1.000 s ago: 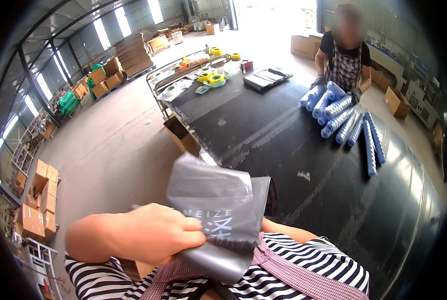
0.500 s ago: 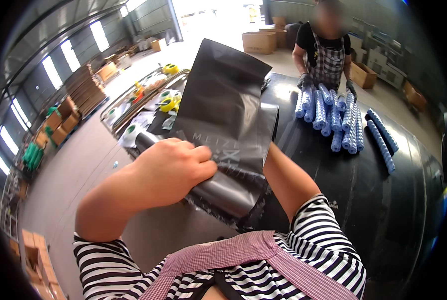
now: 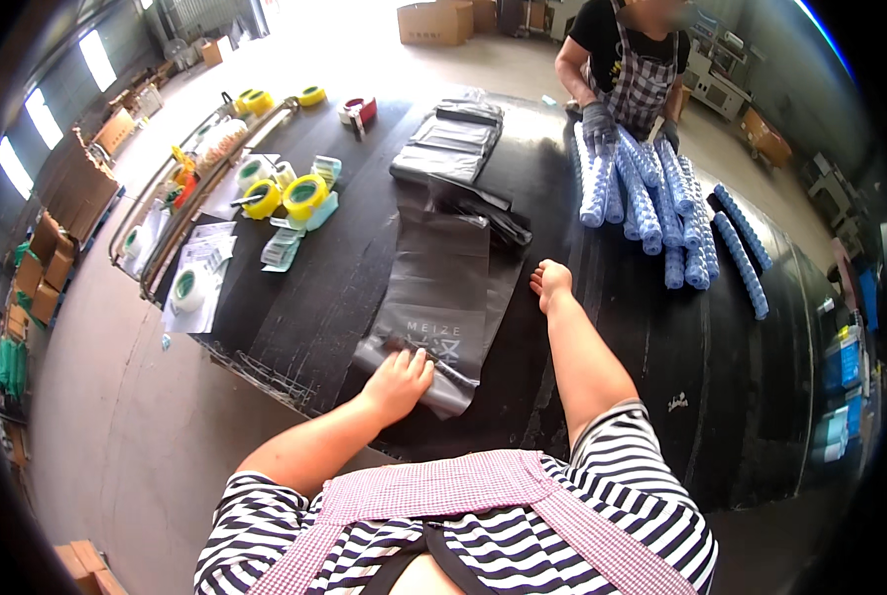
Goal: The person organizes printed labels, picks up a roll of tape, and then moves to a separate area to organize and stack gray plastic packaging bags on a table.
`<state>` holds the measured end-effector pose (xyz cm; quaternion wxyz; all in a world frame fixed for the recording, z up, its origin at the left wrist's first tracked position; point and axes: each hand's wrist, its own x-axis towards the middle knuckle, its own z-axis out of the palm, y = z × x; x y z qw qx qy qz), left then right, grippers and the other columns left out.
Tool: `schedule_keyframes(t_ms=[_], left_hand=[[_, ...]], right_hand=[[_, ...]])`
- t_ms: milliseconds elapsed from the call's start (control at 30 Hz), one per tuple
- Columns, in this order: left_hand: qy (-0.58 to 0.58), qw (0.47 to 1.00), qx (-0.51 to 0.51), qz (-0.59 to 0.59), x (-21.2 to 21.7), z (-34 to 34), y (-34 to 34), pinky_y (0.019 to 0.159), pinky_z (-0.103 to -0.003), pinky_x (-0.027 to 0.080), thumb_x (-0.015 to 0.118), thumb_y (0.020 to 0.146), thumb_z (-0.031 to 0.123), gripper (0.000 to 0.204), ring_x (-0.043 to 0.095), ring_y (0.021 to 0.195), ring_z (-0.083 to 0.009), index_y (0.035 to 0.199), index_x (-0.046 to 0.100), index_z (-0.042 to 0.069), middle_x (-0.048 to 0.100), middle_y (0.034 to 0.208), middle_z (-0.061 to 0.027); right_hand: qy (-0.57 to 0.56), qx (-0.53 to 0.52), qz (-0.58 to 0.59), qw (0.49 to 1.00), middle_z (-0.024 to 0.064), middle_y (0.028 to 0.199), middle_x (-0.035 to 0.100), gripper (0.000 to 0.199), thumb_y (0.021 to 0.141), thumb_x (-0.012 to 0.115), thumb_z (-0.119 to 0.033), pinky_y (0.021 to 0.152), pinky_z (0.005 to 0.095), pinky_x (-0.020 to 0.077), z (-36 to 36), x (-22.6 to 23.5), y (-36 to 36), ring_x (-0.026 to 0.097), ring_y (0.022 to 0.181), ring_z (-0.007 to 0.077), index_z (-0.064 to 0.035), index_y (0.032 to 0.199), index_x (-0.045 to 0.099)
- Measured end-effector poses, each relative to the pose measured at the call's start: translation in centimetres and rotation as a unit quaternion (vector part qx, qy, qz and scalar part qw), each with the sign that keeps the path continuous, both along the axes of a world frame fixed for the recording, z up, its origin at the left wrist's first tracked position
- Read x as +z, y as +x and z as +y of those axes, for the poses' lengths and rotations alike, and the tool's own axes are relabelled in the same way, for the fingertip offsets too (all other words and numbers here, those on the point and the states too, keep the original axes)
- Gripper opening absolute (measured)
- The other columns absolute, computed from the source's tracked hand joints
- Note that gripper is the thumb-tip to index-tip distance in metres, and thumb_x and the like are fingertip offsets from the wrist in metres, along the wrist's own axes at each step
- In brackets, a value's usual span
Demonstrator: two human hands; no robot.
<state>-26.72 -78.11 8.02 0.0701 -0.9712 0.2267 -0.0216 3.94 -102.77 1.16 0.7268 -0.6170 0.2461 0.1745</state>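
At 6 o'clock, nearest the camera, the person's striped shirt and checked pink apron (image 3: 443,491) fill the lower edge, and both bare forearms reach out over the black table (image 3: 304,297). The left hand (image 3: 401,380) lies palm down, fingers spread flat, on the near end of a dark grey plastic bag (image 3: 441,297), pressing it to the table without gripping it. The bag stretches away toward 12 o'clock, smooth near the hand and crumpled at its far end. The right hand (image 3: 550,281) rests on the table just beside the bag's right edge, at about 1 o'clock from the left hand, loosely curled and holding nothing; whether it touches the bag cannot be told. At 10 o'clock, yellow tape rolls (image 3: 285,195) and white paper sheets (image 3: 193,283) lie along the table's left side. Farther off, at 12 o'clock, sits a stack of folded dark bags (image 3: 448,149). At 1 o'clock, blue bubble-wrapped rolls (image 3: 661,208) lie in a row, and a gloved hand (image 3: 597,129) of a second person in a checked apron rests on 1 of them. Cardboard boxes (image 3: 433,20) stand on the floor beyond.
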Motion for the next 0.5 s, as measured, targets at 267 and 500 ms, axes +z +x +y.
schedule_keyframes(t_ms=[267, 500], left_hand=[[-0.152, 0.974, 0.021, 0.167, 2.2, -2.5, -0.4, 0.121, -0.057, 0.014, 0.061, 0.088, 0.021, 0.067, 0.022, 0.149, -0.0423, 0.15, 0.041, 0.007, 0.028, 0.161, -0.0204], [-0.287, 0.931, 0.097, 0.203, 4.5, -2.3, 4.6, 0.109, -0.044, 0.04, 0.067, 0.092, 0.034, 0.044, 0.051, 0.126, -0.0358, 0.126, 0.064, 0.006, 0.055, 0.138, -0.0171]], right_hand=[[-0.086, 0.09, -0.255, 0.959, 0.026, 0.147, 0.043, 0.098, 0.078, 0.084, -0.024, 0.11, 0.0395, 0.0395, -7.4, 5.8, 1.6, 0.045, 0.136, 0.0322, 0.0056, 0.152, 0.027], [-0.275, 0.205, -0.216, 0.914, 0.0274, 0.162, 0.018, 0.144, 0.058, 0.098, -0.03, 0.123, 0.0358, 0.0222, -4.3, 6.0, 7.3, 0.02, 0.152, 0.0322, 0.0036, 0.157, -0.001]])
